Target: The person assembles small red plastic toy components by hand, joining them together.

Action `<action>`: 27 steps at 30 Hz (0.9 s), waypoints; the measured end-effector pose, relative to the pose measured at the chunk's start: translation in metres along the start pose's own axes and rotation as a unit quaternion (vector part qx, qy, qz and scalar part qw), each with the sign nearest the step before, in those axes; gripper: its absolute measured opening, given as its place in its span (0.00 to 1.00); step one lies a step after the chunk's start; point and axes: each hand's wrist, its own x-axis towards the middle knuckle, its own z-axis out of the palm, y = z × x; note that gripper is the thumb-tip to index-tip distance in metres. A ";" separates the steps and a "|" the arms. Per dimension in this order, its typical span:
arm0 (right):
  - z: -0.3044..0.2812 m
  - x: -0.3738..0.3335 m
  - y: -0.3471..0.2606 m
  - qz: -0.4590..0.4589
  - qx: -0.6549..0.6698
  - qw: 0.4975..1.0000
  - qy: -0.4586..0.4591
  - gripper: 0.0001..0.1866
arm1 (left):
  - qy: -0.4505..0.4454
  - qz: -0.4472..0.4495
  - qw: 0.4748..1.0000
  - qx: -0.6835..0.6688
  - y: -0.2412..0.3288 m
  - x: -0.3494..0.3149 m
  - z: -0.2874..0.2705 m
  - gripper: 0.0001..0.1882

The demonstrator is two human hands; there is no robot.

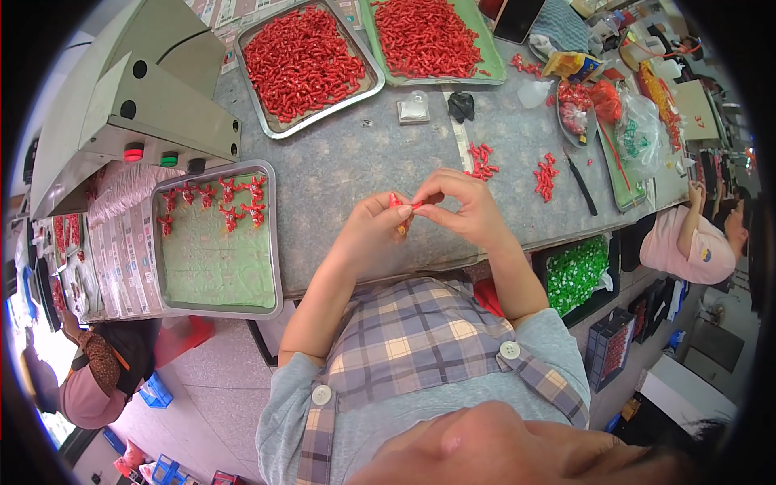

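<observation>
Over the table's near edge my hands meet in front of my chest. My left hand (368, 232) is closed around a small red plastic figure (401, 227), mostly hidden by the fingers; a yellowish bit shows at its lower end. Thumb and forefinger of my right hand (471, 212) pinch a small red piece (417, 205) against it. Whether the two are joined I cannot tell. Beyond my right hand lie two small heaps of red pieces, a nearer-to-centre heap (482, 164) and another heap (546, 178) further right. Several assembled red figures (229, 217) lie in a green-lined tray (218, 279) on the left.
At the back stand a steel tray (323, 120) and a green tray (491, 61), both full of red pieces. A black-handled knife (580, 184) lies right. A metal machine (174, 109) with buttons stands left. Below the edge is a bin of green pieces (578, 277). A co-worker (687, 242) sits right.
</observation>
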 end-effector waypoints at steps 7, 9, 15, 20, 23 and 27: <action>-0.042 0.074 0.038 0.020 -0.143 0.987 0.069 0.05 | 0.084 0.037 0.996 -0.011 0.000 0.002 -0.005 0.09; -0.052 0.096 0.046 -0.020 -0.362 0.930 0.068 0.05 | 0.086 0.039 0.995 -0.001 -0.001 0.001 -0.010 0.09; -0.051 0.117 0.065 -0.038 -0.508 0.861 0.010 0.06 | 0.097 0.051 0.994 -0.004 -0.003 0.000 -0.017 0.10; -0.055 0.116 0.064 -0.032 -0.477 0.878 0.005 0.06 | 0.088 0.055 0.994 -0.028 -0.004 0.001 -0.020 0.10; -0.064 0.112 0.061 -0.003 -0.390 0.920 0.031 0.06 | 0.087 0.065 0.994 -0.020 -0.005 0.001 -0.021 0.09; -0.088 0.097 0.071 0.026 -0.357 0.931 0.074 0.06 | 0.091 0.069 0.993 -0.036 -0.005 0.001 -0.025 0.15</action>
